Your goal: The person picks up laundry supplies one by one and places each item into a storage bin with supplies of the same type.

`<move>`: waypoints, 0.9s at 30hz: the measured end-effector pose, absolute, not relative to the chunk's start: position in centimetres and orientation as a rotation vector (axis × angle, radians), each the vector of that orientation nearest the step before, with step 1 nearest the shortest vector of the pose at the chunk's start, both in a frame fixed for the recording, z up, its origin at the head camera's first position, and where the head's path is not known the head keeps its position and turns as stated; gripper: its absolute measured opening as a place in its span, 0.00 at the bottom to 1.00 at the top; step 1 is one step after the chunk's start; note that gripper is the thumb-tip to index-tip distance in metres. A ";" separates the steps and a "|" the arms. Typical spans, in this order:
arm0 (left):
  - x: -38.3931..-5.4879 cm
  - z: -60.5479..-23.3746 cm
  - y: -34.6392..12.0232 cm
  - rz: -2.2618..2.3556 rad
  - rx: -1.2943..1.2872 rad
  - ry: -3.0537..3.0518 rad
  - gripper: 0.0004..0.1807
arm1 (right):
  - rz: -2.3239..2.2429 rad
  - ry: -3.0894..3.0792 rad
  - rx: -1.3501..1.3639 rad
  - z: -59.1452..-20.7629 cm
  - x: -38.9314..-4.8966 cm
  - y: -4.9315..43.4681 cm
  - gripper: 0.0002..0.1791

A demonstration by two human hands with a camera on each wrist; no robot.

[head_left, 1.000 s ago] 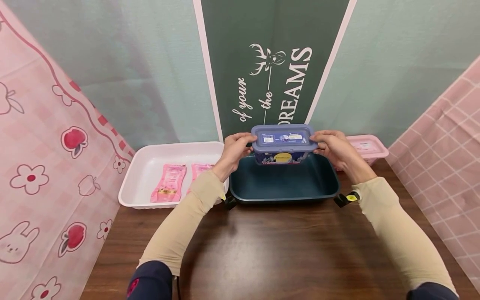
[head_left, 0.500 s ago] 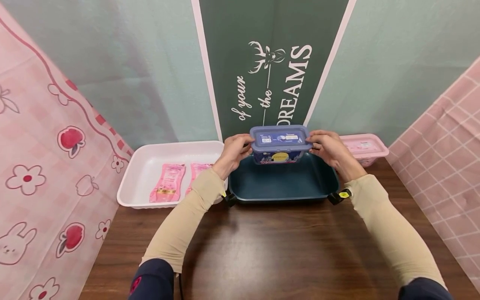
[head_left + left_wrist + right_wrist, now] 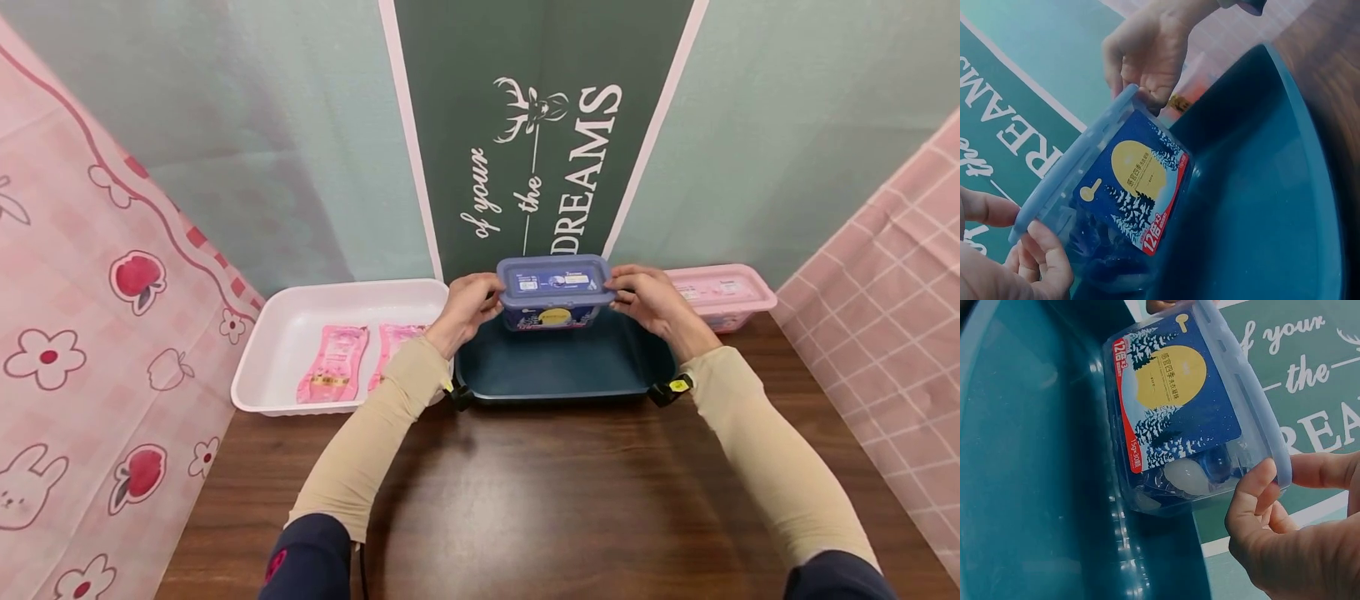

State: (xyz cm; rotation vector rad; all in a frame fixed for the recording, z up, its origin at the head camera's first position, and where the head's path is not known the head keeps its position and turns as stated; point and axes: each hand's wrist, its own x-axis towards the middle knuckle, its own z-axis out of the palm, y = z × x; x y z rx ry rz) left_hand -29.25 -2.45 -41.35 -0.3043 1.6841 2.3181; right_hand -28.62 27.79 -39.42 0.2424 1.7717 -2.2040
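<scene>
Work in hand: a 2-handed hold of the blue tub [image 3: 553,308], judged to be a placing or lifting step at the dark tray [image 3: 562,371]. The tub is over the far part of that tray, lid on. Whether its base touches the tray cannot be determined.

The left hand [image 3: 470,307] has its grip drawn nearly closed, thumb and bent fingers pinching the left end of the lid [image 3: 555,279]. The right hand [image 3: 651,298] has a matching grip on the right end, the rim between thumb and fingers. Neither grip reaches under the base. A pale capsule [image 3: 1187,477] shows through the clear wall in the right wrist view.

On the bench [image 3: 510,500], the white tray [image 3: 287,346] stands to the left with 2 pink pouches [image 3: 335,362] in it; the pink tub [image 3: 726,292] is at far right.

Assessment: the next move calls for both hands to travel together and hold the tub level. The load appears to hang from the lid rim, so a lid working loose is the principal risk.
</scene>
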 end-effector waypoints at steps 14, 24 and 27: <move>-30.1 -43.6 -2.9 2.308 -0.331 1.619 0.22 | -2.148 1.779 0.229 -41.1 -29.2 28.2 0.14; -30.1 -44.3 -3.0 2.293 -0.312 1.647 0.28 | -2.176 1.728 0.258 -42.3 -29.8 28.1 0.12; -30.1 -44.3 -3.0 2.290 -0.300 1.657 0.29 | -2.165 1.739 0.254 -42.4 -29.9 28.0 0.15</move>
